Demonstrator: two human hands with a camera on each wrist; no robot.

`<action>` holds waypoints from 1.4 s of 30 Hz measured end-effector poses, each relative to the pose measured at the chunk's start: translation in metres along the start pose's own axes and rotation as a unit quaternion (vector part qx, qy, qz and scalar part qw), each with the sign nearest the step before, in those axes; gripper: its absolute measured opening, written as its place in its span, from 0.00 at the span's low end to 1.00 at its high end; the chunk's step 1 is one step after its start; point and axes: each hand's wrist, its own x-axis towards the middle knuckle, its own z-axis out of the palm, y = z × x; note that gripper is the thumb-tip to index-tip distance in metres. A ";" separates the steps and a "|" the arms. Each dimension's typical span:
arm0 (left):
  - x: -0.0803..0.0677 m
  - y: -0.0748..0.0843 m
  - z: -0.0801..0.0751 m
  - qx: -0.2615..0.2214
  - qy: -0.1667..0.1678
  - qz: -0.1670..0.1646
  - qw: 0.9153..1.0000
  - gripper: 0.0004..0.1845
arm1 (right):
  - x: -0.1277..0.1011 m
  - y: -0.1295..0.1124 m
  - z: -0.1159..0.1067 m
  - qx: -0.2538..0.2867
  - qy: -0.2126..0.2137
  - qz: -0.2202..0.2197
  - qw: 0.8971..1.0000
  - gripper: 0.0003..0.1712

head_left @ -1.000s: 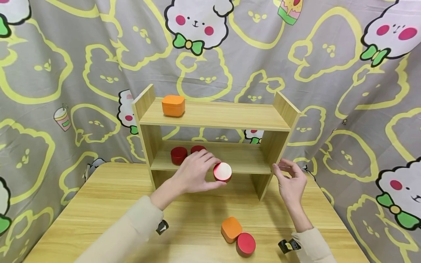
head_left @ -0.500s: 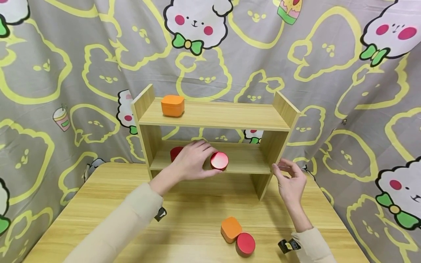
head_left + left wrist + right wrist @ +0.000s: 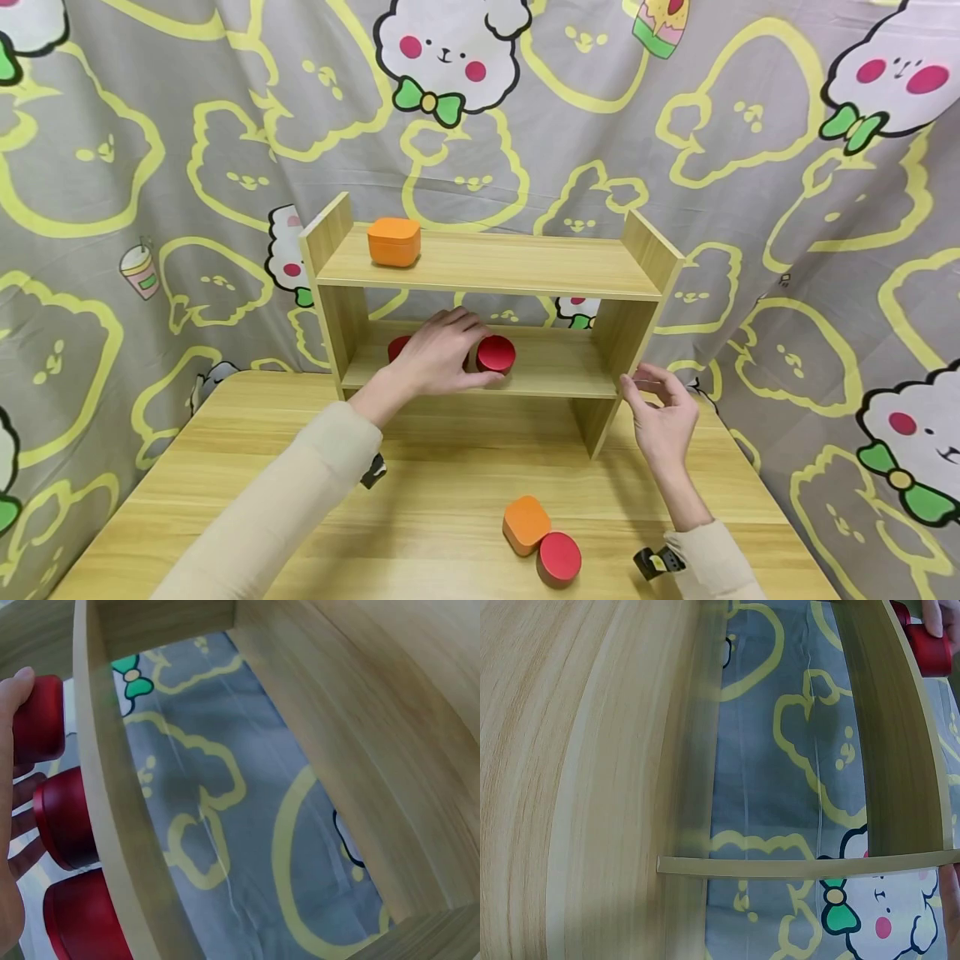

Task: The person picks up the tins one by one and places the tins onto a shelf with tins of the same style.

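Observation:
A small red round tin (image 3: 496,356) is at the middle board of the wooden shelf (image 3: 480,288), with my left hand (image 3: 442,354) curled round its left side, thumb in front. In the left wrist view the same tin (image 3: 39,720) lies between thumb and fingers. Two more red tins, a nearer one (image 3: 67,819) and a farther one (image 3: 84,919), stand in a row beside it; my hand mostly hides them in the head view. My right hand (image 3: 663,412) is at the shelf's right side panel (image 3: 633,333), fingers loosely bent, thumb tip at its front edge.
An orange rounded-square tin (image 3: 394,242) stands on the top board's left end. On the table (image 3: 442,533) in front, another orange tin (image 3: 527,525) touches another red round tin (image 3: 558,559). A patterned curtain (image 3: 480,150) hangs close behind the shelf.
My left hand has carried the red tin up and back from in front of the shelf to the middle board, tipping it more upright. My right hand has stayed in place.

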 end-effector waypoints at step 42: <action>0.004 -0.001 0.005 0.066 -0.075 -0.018 0.995 0.36 | 0.000 -0.002 -0.001 0.011 -0.003 -0.009 1.000 0.14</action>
